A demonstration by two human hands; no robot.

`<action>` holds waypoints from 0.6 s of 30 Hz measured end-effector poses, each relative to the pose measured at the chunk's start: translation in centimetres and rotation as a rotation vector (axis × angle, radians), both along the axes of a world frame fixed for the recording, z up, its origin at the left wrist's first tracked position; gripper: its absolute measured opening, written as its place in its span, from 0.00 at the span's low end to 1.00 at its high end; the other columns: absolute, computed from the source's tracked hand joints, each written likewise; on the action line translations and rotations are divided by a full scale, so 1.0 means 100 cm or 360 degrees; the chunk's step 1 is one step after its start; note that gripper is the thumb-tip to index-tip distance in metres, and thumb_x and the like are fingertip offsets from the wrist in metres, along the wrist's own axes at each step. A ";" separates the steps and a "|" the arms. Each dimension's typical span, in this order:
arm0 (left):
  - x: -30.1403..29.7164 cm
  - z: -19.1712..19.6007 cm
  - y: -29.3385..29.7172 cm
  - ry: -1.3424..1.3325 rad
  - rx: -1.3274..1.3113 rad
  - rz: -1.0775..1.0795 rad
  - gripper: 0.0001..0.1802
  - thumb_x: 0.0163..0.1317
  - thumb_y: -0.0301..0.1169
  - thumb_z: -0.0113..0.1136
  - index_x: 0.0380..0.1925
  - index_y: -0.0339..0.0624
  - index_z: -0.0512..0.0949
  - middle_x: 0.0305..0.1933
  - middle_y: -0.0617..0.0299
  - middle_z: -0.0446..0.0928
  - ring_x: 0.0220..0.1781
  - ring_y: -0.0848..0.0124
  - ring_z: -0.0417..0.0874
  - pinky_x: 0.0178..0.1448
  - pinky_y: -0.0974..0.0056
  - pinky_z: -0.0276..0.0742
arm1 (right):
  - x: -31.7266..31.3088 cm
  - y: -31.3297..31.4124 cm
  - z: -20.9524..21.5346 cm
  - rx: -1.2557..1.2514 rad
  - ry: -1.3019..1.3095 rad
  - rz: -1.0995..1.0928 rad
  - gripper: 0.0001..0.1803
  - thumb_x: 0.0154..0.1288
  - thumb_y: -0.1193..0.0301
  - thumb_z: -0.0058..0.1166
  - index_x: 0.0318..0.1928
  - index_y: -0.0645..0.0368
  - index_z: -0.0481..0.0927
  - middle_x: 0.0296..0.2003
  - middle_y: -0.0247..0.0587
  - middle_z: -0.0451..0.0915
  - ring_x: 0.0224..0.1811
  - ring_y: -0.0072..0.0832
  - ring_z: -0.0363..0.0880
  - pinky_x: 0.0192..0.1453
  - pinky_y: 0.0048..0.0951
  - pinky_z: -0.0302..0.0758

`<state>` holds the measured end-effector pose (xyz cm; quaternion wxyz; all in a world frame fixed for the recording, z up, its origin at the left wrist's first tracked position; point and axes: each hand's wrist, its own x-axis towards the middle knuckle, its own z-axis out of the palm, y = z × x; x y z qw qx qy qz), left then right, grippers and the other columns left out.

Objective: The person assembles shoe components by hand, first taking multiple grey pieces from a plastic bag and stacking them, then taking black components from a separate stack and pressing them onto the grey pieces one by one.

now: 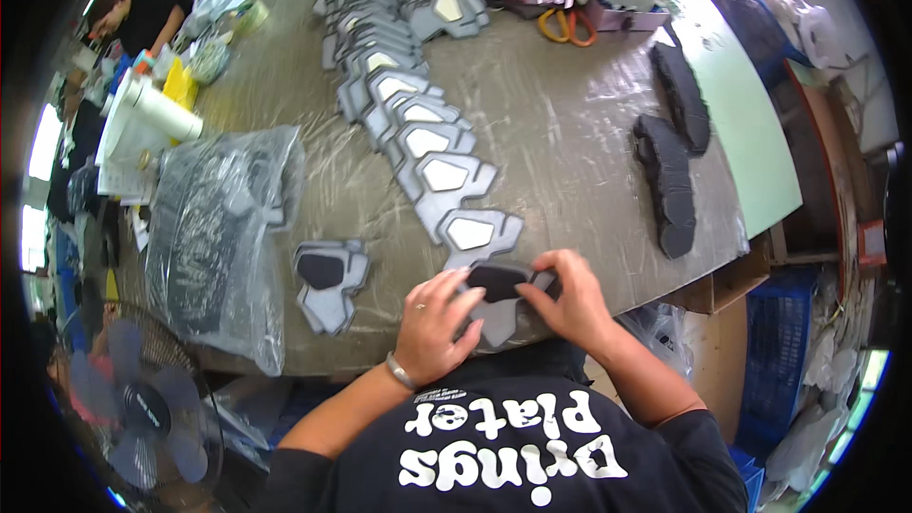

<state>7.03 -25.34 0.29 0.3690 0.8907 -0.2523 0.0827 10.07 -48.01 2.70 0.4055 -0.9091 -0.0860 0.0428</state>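
Note:
A grey shoe-upper piece with a black patch lies at the near edge of the table. My left hand presses on its left side. My right hand pinches its right side, fingers on the black patch. A long overlapping row of similar grey pieces with white centres runs from just beyond my hands to the far end of the table. Left of my hands lies a small stack of grey pieces with a black patch on top.
A clear plastic bag of dark pieces lies at the left. Two rows of black patches sit at the right. Orange-handled scissors and boxes stand at the far end. A fan is at lower left; another person sits far left.

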 end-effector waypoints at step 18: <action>-0.016 0.018 0.118 -0.0363 0.0763 0.1284 0.27 0.61 0.23 0.59 0.63 0.37 0.70 0.66 0.47 0.68 0.67 0.49 0.67 0.70 0.47 0.60 | 0.038 -0.159 0.000 -0.0505 -0.0563 -0.0689 0.10 0.57 0.67 0.67 0.36 0.59 0.86 0.38 0.41 0.83 0.39 0.41 0.82 0.46 0.36 0.78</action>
